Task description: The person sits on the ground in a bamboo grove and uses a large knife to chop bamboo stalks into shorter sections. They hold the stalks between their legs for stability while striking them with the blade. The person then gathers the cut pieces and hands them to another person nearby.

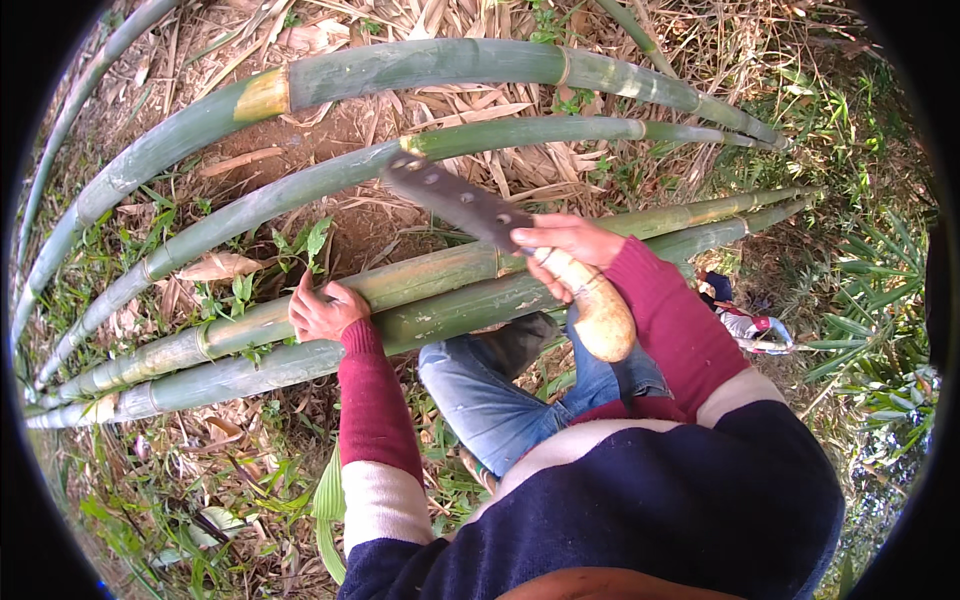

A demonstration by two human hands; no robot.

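My right hand (570, 247) is closed round the pale, bulbous wooden handle (603, 320) of a machete (455, 200). The machete's broad dark blade has several holes and slants up to the left, over the bamboo. Left of it, my left hand (328, 308) grips the nearer green-yellow bamboo pole (400, 285), fingers bent over its upper side. Right against that pole lies a second, greener bamboo pole (450, 318), running below my left wrist. Whether the blade touches any bamboo, I cannot tell.
Beyond lie another bamboo pole (310, 188) and a thicker one (420, 72) with a yellow-brown band. Dry leaves (440, 105) and weeds cover brown soil. My bent jeans-clad knee (475, 390) is close to the poles. At the right, another person (742, 320) is among bushes (880, 300).
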